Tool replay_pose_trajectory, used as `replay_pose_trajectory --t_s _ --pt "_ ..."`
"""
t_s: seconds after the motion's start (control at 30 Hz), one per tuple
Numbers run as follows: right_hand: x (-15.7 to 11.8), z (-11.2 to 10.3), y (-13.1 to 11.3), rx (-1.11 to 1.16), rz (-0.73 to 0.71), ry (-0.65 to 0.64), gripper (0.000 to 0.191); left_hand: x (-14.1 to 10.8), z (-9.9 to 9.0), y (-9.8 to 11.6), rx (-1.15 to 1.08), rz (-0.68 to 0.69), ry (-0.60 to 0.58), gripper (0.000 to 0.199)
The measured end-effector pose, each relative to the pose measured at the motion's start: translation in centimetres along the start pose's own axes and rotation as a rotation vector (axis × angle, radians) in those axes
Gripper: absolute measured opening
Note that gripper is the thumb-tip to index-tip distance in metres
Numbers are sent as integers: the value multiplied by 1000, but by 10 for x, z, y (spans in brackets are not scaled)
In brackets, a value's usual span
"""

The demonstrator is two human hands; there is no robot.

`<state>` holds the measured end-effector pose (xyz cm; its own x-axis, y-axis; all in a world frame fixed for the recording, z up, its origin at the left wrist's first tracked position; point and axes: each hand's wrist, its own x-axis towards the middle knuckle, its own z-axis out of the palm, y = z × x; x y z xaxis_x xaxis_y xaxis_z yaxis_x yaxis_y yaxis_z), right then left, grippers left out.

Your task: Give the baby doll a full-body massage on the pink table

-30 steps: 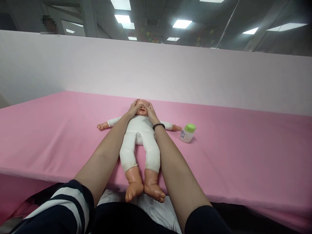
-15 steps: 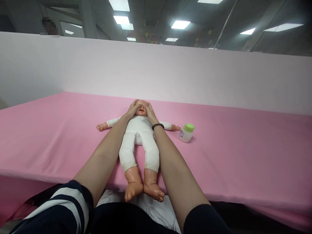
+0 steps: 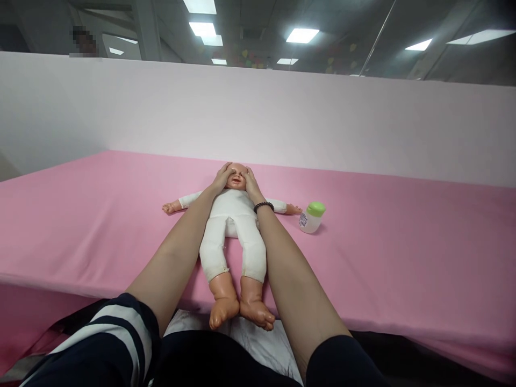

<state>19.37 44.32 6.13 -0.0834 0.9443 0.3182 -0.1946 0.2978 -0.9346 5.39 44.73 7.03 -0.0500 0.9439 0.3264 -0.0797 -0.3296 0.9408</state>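
Observation:
A baby doll [image 3: 233, 207] with a white cloth body lies on its back, its feet towards me and its arms spread out. My left hand [image 3: 223, 177] cups the left side of the doll's head, fingers curved around it and thumb on the face near the eye. On the opposite side my right hand [image 3: 250, 181] holds the head in the same way, a dark bead bracelet [image 3: 263, 206] on its wrist. The doll's mouth and nose area show between the thumbs. Beside the doll's outstretched hand on the right stands a clear bottle [image 3: 312, 218] with a green cap.
A pink cloth [image 3: 382, 252] covers the table, whose front edge runs just before my body. The doll's feet reach over that edge. Behind the table rises a white partition [image 3: 282, 118]. Beyond it a person [image 3: 84, 43] shows at the far left.
My thumbs have moved apart, outward across the doll's face, so more of its middle shows. Both hands stay around the head. The view has shifted slightly.

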Motion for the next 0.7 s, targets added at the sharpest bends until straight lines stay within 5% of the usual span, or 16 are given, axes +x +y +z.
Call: replay_pose_trajectory --t_s 0.4,0.7 --pt "-9 -3 -4 -18 11 5 69 -13 2 7 7 -5 -20 70" --pt "-5 -3 -7 -41 36 22 57 -1 1 1 14 15 7 64"
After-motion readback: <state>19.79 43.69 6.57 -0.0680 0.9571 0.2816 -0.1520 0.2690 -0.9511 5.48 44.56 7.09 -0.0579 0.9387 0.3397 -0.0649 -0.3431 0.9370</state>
